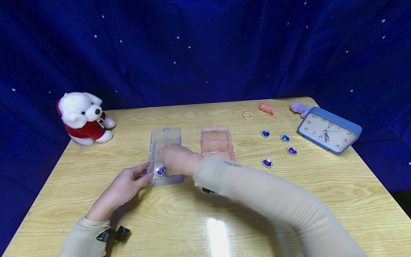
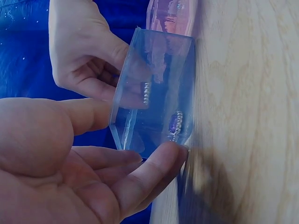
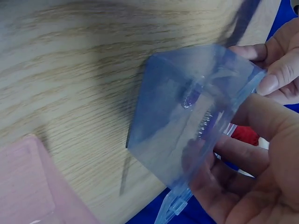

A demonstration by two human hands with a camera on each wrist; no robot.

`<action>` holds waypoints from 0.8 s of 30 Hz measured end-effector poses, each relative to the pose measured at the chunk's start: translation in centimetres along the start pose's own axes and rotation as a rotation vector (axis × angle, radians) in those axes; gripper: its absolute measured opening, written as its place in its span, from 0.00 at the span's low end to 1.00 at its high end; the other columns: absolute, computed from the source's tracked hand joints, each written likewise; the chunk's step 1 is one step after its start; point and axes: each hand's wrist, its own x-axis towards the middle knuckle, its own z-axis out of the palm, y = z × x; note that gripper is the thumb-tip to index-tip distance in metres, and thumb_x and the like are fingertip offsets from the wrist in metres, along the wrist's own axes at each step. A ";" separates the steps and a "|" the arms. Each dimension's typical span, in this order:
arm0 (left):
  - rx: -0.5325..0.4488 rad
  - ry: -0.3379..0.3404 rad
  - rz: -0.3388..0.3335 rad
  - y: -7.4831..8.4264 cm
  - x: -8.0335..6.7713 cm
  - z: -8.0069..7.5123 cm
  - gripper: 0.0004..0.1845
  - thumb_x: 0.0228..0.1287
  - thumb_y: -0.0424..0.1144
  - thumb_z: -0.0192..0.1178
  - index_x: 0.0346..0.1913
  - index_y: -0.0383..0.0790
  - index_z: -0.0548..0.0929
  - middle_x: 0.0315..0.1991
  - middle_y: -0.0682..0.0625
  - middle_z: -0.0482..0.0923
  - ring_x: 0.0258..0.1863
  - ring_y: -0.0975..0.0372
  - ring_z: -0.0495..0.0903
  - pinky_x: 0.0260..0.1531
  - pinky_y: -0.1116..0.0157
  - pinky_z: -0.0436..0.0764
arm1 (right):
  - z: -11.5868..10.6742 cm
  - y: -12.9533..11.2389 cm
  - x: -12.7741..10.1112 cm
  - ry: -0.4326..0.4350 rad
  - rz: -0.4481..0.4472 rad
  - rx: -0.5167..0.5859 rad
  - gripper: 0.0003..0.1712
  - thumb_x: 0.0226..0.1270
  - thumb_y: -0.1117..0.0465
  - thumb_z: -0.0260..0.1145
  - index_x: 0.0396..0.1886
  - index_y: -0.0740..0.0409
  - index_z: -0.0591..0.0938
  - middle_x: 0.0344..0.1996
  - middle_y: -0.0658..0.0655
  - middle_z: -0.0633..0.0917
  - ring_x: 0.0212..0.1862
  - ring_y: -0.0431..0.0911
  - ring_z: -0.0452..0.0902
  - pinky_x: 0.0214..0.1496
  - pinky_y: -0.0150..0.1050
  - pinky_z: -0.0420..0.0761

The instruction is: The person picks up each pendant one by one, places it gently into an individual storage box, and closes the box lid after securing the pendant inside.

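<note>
clear blue box (image 1: 165, 153), lid open, purple gem (image 1: 160, 171) inside

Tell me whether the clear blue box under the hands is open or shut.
Open. The clear blue box has its lid lying back flat on the table behind it, and a purple heart gem sits inside.

Open clear blue box (image 1: 163, 157) on table, purple heart gem (image 1: 160, 171) inside.
</note>
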 end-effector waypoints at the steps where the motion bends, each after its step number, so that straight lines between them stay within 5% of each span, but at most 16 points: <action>1: 0.002 0.000 0.000 0.0 0.0 0.0 0.33 0.75 0.43 0.56 0.71 0.23 0.63 0.43 0.39 0.85 0.40 0.56 0.84 0.40 0.65 0.79 | 0.1 0.0 0.1 -0.009 -0.001 -0.005 0.14 0.53 0.66 0.77 0.38 0.56 0.81 0.32 0.49 0.81 0.33 0.41 0.75 0.34 0.29 0.76; 14: 0.010 -0.002 0.012 0.0 0.1 0.1 0.33 0.75 0.44 0.57 0.71 0.23 0.63 0.41 0.42 0.86 0.40 0.59 0.83 0.40 0.65 0.79 | 0.0 0.3 1.1 -0.071 -0.030 -0.056 0.13 0.61 0.55 0.74 0.36 0.55 0.80 0.27 0.46 0.80 0.33 0.40 0.74 0.38 0.31 0.76; 24: 0.024 0.002 0.011 0.2 0.0 0.1 0.32 0.75 0.43 0.56 0.71 0.24 0.63 0.44 0.39 0.85 0.41 0.58 0.83 0.42 0.61 0.79 | -5.4 2.3 -1.0 0.032 -0.052 -0.075 0.16 0.66 0.54 0.69 0.20 0.52 0.78 0.18 0.44 0.76 0.27 0.40 0.70 0.35 0.35 0.74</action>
